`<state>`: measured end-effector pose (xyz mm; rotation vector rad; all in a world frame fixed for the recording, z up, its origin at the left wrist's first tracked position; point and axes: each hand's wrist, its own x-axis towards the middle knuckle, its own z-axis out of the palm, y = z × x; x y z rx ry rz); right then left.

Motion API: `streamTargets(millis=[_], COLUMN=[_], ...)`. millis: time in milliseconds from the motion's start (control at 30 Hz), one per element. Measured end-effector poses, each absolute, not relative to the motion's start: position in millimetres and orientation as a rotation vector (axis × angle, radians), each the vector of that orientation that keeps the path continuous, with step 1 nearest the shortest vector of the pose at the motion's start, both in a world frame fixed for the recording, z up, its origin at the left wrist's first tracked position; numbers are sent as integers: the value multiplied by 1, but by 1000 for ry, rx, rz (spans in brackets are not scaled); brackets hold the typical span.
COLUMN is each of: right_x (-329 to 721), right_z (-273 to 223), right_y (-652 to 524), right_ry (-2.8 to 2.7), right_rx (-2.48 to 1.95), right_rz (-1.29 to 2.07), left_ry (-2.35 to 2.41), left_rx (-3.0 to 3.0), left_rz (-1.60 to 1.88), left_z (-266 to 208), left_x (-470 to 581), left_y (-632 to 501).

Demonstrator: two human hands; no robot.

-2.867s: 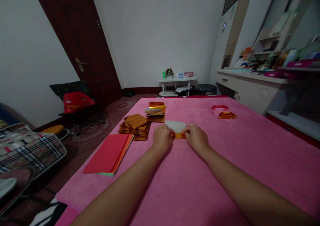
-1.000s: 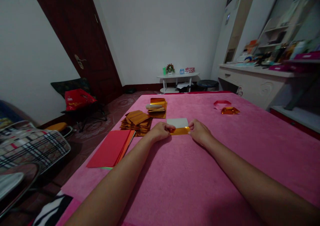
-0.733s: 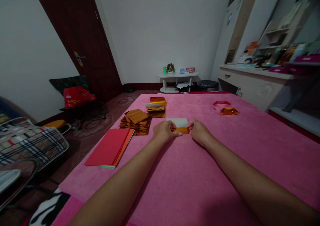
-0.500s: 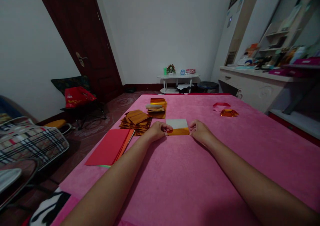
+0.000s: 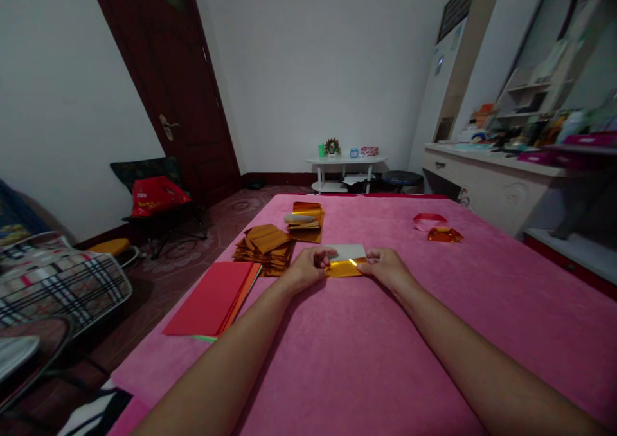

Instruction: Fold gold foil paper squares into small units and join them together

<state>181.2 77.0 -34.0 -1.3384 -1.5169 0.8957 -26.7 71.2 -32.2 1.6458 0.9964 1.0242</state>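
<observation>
A sheet of gold foil paper (image 5: 345, 268) with a pale back lies at the middle of the pink-covered table (image 5: 332, 346), its near edge folded up into a shiny gold band. My left hand (image 5: 308, 268) pinches the left end of the fold between thumb and fingers. At the right end, my right hand (image 5: 385, 266) grips the paper the same way, thumb on the gold band. Beyond my left hand sits a stack of folded gold paper (image 5: 264, 246). Farther back are gold foil sheets (image 5: 307, 231) with a grey oval object (image 5: 299, 218) on them.
Red and orange paper sheets (image 5: 212, 298) lie left of my left forearm. A pink-red paper band (image 5: 429, 218) and a folded gold piece (image 5: 445, 235) rest at the back right. A white dresser (image 5: 486, 175) stands on the right, a chair with a red bag (image 5: 159, 196) on the left.
My thumbs have moved inward onto the gold fold, and the band now catches bright light. The camera view has tilted slightly up, so the table appears lower.
</observation>
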Motion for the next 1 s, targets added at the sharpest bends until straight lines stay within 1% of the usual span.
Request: streamTargets(millis=[100, 167, 233, 400, 633, 733, 1000], right_x=[179, 178, 177, 174, 171, 172, 177], right_z=[-25, -19, -15, -15, -14, -13, -13], right_y=[69, 64, 61, 59, 55, 54, 54], right_ry=[-1363, -1282, -1252, -1303, -1389, -1346, -1222], right_rx=[-1189, -1100, -1035, -940, -942, -971, -966], right_rz=[1088, 1142, 1183, 1235, 1144, 1103, 1132], left_ry=[1045, 1077, 1062, 915, 991, 1010, 1023], left_rx=[1604, 1509, 1408, 1273, 1300, 1322, 1314], left_rz=[1251, 1411, 1477, 1311, 1403, 1384, 1303], left_z=[-29, -22, -16, -10, -18, -17, -9], left_x=[-23, -20, -16, -12, -13, -12, -6], left_y=[70, 67, 63, 54, 55, 53, 46])
